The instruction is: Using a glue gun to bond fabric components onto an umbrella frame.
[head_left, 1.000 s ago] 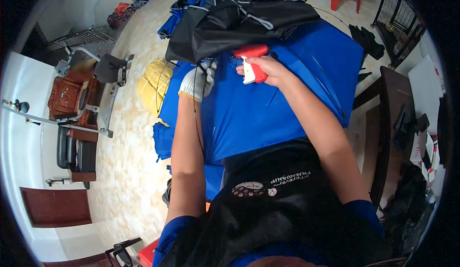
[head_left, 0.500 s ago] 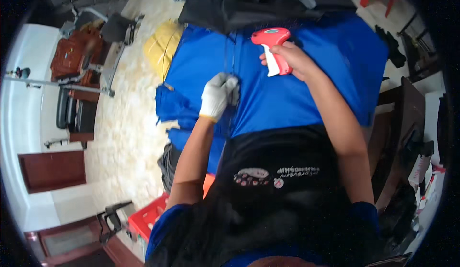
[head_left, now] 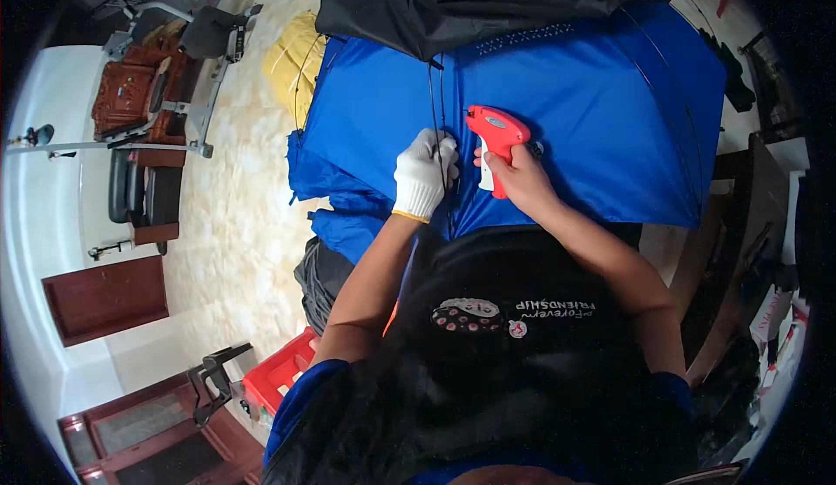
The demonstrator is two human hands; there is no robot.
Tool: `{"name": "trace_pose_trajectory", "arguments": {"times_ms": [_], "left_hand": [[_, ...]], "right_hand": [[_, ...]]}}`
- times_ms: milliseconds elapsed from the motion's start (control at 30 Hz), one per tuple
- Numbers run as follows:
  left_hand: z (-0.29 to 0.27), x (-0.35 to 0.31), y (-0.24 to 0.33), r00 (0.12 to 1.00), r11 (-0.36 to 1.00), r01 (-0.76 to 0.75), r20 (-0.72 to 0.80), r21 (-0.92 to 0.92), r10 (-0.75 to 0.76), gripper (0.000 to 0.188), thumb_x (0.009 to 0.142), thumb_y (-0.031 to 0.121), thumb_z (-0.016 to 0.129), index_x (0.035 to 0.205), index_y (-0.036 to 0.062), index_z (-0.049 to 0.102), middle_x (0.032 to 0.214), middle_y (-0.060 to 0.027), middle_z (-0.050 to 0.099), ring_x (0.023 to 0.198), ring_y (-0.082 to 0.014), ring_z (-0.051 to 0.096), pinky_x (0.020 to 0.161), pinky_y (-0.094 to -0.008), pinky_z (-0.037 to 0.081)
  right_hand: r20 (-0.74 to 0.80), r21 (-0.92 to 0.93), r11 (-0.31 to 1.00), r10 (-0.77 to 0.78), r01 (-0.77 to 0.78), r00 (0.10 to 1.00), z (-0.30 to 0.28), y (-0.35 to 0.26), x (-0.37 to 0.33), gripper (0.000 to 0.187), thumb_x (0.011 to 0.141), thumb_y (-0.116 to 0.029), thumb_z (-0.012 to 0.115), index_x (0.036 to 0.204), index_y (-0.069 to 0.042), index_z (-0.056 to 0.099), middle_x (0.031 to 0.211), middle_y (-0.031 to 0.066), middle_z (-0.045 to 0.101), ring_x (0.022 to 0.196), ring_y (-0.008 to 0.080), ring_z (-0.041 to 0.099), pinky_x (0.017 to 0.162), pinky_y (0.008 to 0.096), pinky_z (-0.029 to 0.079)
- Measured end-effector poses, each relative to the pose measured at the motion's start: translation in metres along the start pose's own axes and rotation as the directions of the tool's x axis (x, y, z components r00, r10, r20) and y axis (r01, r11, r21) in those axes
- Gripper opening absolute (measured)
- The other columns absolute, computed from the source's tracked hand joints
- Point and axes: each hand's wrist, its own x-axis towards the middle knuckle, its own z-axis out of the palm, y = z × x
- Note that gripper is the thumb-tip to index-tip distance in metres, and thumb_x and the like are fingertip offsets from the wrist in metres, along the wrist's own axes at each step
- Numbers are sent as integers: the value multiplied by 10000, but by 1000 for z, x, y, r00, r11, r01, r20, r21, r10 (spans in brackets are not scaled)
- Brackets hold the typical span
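Note:
A red and white tagging gun [head_left: 496, 132] sits in my bare right hand [head_left: 522, 178], its needle end pointing up and to the left. Beside it, my left hand [head_left: 427, 171] wears a white knit glove with a yellow-edged cuff. Its fingers close around thin black umbrella ribs [head_left: 438, 102] running up the middle of the blue umbrella cloth [head_left: 566, 119]. The gloved fingertips and the tagging gun are close together but apart. Exactly what the gloved fingers pinch at the lower ribs is partly hidden.
Black cloth [head_left: 488, 2] with a grey strap covers the far side of the blue cloth. A yellow bundle [head_left: 292, 58] lies at the far left. Near my left elbow are dark folded fabric [head_left: 322, 280] and a red crate [head_left: 279, 372]. Dark wooden furniture [head_left: 731, 250] stands at the right.
My right hand has brought the tagging gun down and nearer to the gloved hand. The left hand has moved slightly right, and the black ribs now show more clearly.

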Motion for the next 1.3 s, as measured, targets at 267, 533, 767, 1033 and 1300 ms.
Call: {"name": "trace_pose_trajectory", "arguments": {"times_ms": [267, 533, 767, 1033, 1300], "left_hand": [[0, -1, 6, 1000, 999, -24, -7, 27, 24, 154, 893, 162, 554, 894, 9, 578, 639, -43, 583, 489, -77, 523, 434, -234, 410], [1, -3, 3, 999, 999, -28, 30, -19, 28, 146, 896, 151, 542, 885, 7, 561, 624, -35, 563, 482, -75, 513, 425, -228, 399], [2, -8, 8, 997, 999, -28, 69, -44, 31, 142, 903, 153, 528, 876, 15, 549, 610, -28, 545, 469, -74, 497, 420, -224, 388], [-1, -8, 6, 997, 997, -23, 73, -72, 29, 153, 895, 172, 538, 864, 23, 558, 567, -22, 524, 445, -71, 484, 412, -235, 384], [9, -16, 20, 977, 990, -122, 167, -66, 132, 135, 895, 183, 544, 845, 60, 522, 625, -13, 530, 506, -78, 490, 433, -236, 378]], "right_hand": [[21, 7, 999, 42, -42, 999, -2, -5, 2, 246, 909, -80, 487, 1136, 14, 481, 971, 103, 625, 852, 165, 631, 696, 282, 509], [63, 127, 985, 112, -119, 992, -7, -25, 3, 173, 883, -73, 529, 1032, 13, 545, 879, 97, 645, 770, 168, 641, 661, 279, 510], [108, 155, 975, 143, -159, 984, -11, -28, 3, 188, 875, -80, 537, 1042, 7, 536, 863, 97, 643, 756, 174, 640, 658, 281, 509], [197, 228, 946, 187, -230, 962, -11, -29, 9, 194, 875, -106, 545, 1038, -5, 519, 797, 82, 618, 688, 165, 617, 617, 289, 503], [163, 360, 910, 154, -204, 975, -14, -4, 4, 123, 860, -202, 575, 845, -90, 529, 658, 21, 549, 470, 96, 503, 416, 253, 426]]}}
